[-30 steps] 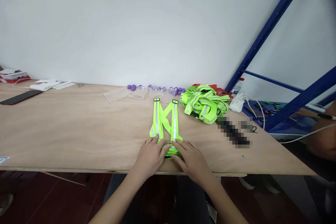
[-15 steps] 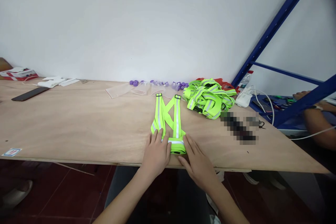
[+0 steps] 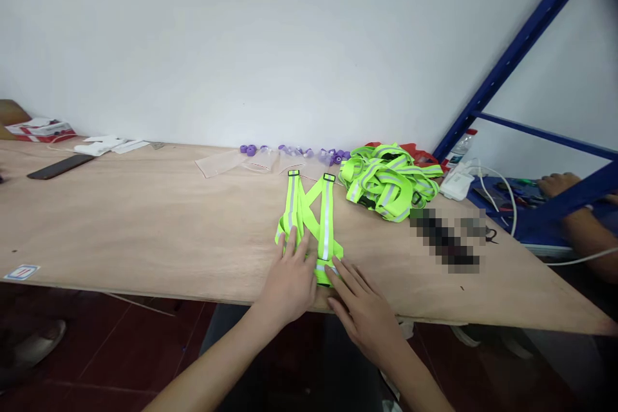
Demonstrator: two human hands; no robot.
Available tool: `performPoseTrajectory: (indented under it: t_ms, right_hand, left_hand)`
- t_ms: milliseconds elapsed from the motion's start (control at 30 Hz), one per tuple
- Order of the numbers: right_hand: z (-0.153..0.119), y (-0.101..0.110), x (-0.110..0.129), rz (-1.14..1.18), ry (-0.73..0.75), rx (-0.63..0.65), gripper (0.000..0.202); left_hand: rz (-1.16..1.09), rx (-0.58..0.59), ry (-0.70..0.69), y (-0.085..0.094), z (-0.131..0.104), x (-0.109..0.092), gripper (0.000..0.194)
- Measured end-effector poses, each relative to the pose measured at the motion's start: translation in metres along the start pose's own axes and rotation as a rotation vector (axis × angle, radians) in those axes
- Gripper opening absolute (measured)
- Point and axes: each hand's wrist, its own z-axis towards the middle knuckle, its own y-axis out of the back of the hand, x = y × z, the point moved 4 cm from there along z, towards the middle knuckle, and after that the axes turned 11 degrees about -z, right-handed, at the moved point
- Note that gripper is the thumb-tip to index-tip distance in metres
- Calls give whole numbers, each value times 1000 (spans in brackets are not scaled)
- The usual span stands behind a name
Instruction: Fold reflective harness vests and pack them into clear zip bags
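A neon-yellow reflective vest (image 3: 327,219) made of straps with silver stripes lies flat on the wooden table, its two black buckles toward the wall and its straps crossing in the middle. My left hand (image 3: 290,280) rests with fingers spread over the lower left straps. On the lower right end, where the band is folded over, lie the outstretched fingers of my right hand (image 3: 362,302). Part of the folded band is hidden under both hands. To the right of the vest is a tangled pile of similar reflective straps (image 3: 386,183).
Clear plastic bags (image 3: 219,164) and purple rolls (image 3: 248,150) lie along the wall. A dark flat bar (image 3: 60,167) and white papers (image 3: 99,145) are at left. At right stand a bottle (image 3: 461,147), a white power strip (image 3: 456,185) and a blue frame (image 3: 521,45); another person's hand (image 3: 559,184) is beyond.
My left fingers have slid slightly up the left straps. My right hand has shifted inward over the folded band, covering more of it. The camera view has turned slightly.
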Motion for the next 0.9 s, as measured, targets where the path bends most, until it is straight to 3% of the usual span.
performPoseTrajectory:
  t_ms: [200,433,667,900]
  right_hand:
    - [1,11,-6,177,-6,67,58]
    - [31,21,-37,488,-153,177,40]
    - [88,-34,-63,320,41,395,56]
    - [148,-76,-98,23,-56,488,77]
  left_hand:
    - [-47,-25,82,-5,12,-10,61]
    - [-154,-19,47,-5,0,-9,41]
    - [-144,-1,60,-1,2,-12,41]
    - [-205,41,54,2,0,-10,42]
